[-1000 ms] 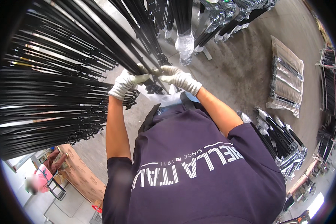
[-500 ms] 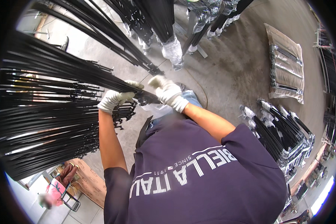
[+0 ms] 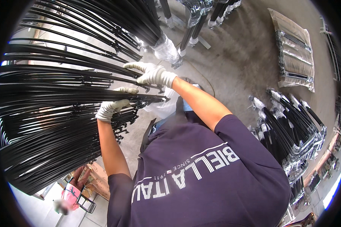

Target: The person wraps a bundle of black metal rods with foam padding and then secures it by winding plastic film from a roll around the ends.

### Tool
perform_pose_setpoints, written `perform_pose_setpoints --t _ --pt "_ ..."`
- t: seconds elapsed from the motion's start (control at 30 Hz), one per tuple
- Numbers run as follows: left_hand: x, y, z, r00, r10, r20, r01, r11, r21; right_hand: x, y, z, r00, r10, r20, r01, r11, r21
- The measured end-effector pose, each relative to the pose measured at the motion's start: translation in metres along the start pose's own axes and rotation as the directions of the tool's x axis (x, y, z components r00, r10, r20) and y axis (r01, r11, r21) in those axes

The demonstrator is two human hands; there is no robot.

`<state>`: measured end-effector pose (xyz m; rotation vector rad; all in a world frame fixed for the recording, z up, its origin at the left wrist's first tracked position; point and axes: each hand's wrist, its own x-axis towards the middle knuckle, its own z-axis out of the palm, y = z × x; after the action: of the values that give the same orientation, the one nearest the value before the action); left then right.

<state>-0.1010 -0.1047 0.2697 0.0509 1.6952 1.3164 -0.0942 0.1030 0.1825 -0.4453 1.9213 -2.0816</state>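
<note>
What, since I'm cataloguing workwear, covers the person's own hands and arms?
The left hand and right hand wear off-white, knitted-looking fabric gloves. Short, dark purple sleeves end near the elbows, leaving the forearms bare. The sleeves match the shirt, which bears white lettering.

The floor [image 3: 238,49] here is stained grey concrete. Well to the right of the right hand [image 3: 154,74], I see a flat film-wrapped package [image 3: 296,53] lying on it. Right and back of that hand sit black frames [image 3: 288,126], ends wrapped in plastic, close together in a row.
</note>
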Motion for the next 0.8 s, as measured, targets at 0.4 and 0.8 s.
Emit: perform_pose_setpoints --t 0.4,0.8 --pt "0.002 0.001 -0.003 1.000 0.014 0.005 -0.014 1.000 0.011 0.012 -0.009 0.001 0.998 -0.061 -0.035 0.048 0.956 -0.290" --pt "-0.003 -0.007 0.009 0.965 0.004 -0.264 -0.001 1.000 0.011 -0.001 0.007 -0.017 0.980 -0.033 -0.198 -0.035 0.943 -0.332"
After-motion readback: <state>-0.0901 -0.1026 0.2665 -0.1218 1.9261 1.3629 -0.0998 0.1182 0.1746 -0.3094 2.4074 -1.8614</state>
